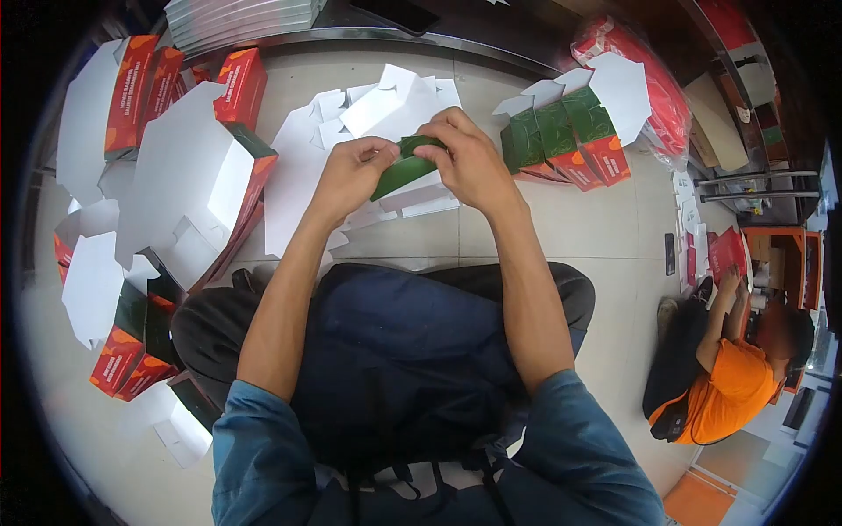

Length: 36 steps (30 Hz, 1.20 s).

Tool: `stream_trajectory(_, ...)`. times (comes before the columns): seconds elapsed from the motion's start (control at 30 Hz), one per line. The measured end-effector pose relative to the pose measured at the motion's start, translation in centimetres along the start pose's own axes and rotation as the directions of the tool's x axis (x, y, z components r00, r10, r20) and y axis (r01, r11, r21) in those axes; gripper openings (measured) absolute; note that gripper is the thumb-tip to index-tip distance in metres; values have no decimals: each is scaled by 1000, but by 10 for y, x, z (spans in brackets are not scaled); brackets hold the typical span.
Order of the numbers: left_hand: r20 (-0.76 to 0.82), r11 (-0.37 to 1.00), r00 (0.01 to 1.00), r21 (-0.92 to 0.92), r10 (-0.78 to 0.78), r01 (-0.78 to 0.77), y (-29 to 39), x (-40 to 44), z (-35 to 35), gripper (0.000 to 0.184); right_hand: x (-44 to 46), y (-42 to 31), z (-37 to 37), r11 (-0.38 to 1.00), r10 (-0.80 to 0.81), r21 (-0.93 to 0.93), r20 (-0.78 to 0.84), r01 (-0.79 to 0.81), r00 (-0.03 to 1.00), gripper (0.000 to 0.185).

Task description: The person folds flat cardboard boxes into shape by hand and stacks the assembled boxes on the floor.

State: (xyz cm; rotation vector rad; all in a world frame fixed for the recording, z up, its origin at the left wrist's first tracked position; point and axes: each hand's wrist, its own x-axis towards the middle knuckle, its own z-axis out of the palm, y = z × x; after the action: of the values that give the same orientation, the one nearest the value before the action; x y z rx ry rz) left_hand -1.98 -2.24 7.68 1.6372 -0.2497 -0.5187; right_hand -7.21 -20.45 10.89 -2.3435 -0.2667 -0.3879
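Head view shows both hands meeting over one piece of green card, straight ahead of the seated person's lap. Its long axis slants from near left to far right. The left hand pinches its left edge with thumb and fingers; the right hand grips the far right end, fingers curled over the top. Neither is plainly nearer, since both touch it. Whether the green card joins the white card sheets below and behind it is hidden by the fingers.

Those sheets lie spread on the tiled floor, just beyond the lap. Right of the right hand, near but apart, stands a row of green-and-red cartons, lids raised, with a plastic-wrapped red bundle farther right. To the left, a large open carton and more red cartons crowd the side beyond the left forearm. A low dark shelf bounds the far side. Well apart at right, a co-worker in orange handles something red.
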Motion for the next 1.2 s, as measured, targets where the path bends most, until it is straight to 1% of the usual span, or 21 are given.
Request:
stream_trajectory(0.1, 35, 1000, 999, -11, 11, -11, 3, -1, -3, 26, 1, -1, -3, 997, 42, 69, 12, -43, 999, 16)
stream_trajectory(0.17, 79, 999, 996, 6, 32, -32, 2, -1, -5, 26, 1, 3, -9, 991, 82, 96, 83, -90, 993, 17)
stream_trajectory(0.2, 101, 998, 994, 43, 49, -53, 0, -1, -5, 25, 0, 5, -11, 988, 102, 107, 119, -115, 988, 17)
stream_trajectory(0.3, 152, 985, 985, 140, 83, -105, -4, -2, -5, 23, -2, 7, -12, 997, 71, -48, 228, -61, 971, 19)
stream_trajectory(0.4, 160, 975, 984, 193, 78, -108, -3, -6, -2, 22, -3, 4, -10, 987, 146, -112, 302, -117, 942, 19)
stream_trajectory(0.47, 155, 975, 986, 202, 61, -92, 0, -7, -2, 22, -3, 7, -8, 986, 131, -133, 279, -97, 951, 17)
stream_trajectory(0.5, 155, 983, 987, 174, 34, -61, 1, -7, -3, 22, -3, 7, -8, 986, 123, -143, 268, -87, 956, 16)
stream_trajectory(0.57, 157, 993, 987, 115, -19, 1, 3, -5, -4, 21, -2, 8, -8, 993, 87, -102, 271, -61, 959, 16)
stream_trajectory(0.6, 164, 991, 987, 129, 1, -22, 1, -6, -4, 21, -1, 7, -8, 995, 67, -83, 274, -46, 959, 16)
stream_trajectory(0.67, 176, 985, 984, 156, 41, -69, -6, -6, -5, 21, -2, 3, -5, 986, 87, -166, 386, -24, 918, 19)
stream_trajectory(0.7, 173, 984, 984, 166, 39, -69, -8, -5, -6, 22, -3, 1, -3, 979, 102, -206, 437, -11, 893, 20)
stream_trajectory(0.77, 169, 981, 985, 184, 32, -64, -11, -5, -6, 22, -6, 0, 0, 990, 60, -138, 353, -12, 934, 22)
stream_trajectory(0.8, 148, 990, 989, 136, 26, -46, -10, -4, -7, 22, -7, -1, 1, 995, 40, -104, 307, -8, 951, 23)
stream_trajectory(0.9, 100, 1000, 995, -11, 7, -6, -1, -2, -10, 23, 0, 2, -3, 978, 115, 166, 75, -126, 990, 28)
stream_trajectory(0.97, 94, 994, 996, -107, -2, 12, 11, -5, -10, 23, 2, 2, 0, 992, 57, 116, -28, -53, 998, 30)
stream_trajectory(1.0, 101, 995, 995, -95, 18, -8, 11, -4, -10, 23, 3, -1, 0, 996, 28, 88, -77, -21, 997, 31)
stream_trajectory(1.07, 116, 996, 992, -69, 58, -50, 12, -4, -13, 23, 4, -11, 6, 964, 85, 264, -161, -40, 983, 32)
stream_trajectory(1.1, 132, 995, 991, -99, 27, -13, 17, -5, -14, 23, 4, -18, 8, 936, 118, 349, -197, -43, 973, 33)
stream_trajectory(1.17, 163, 986, 986, -157, -34, 60, 36, -12, -17, 24, 4, -24, 11, 929, 55, 366, -257, 45, 965, 33)
stream_trajectory(1.2, 140, 986, 990, -160, -22, 44, 44, -15, -18, 25, 5, -26, 13, 923, 25, 373, -287, 88, 958, 34)
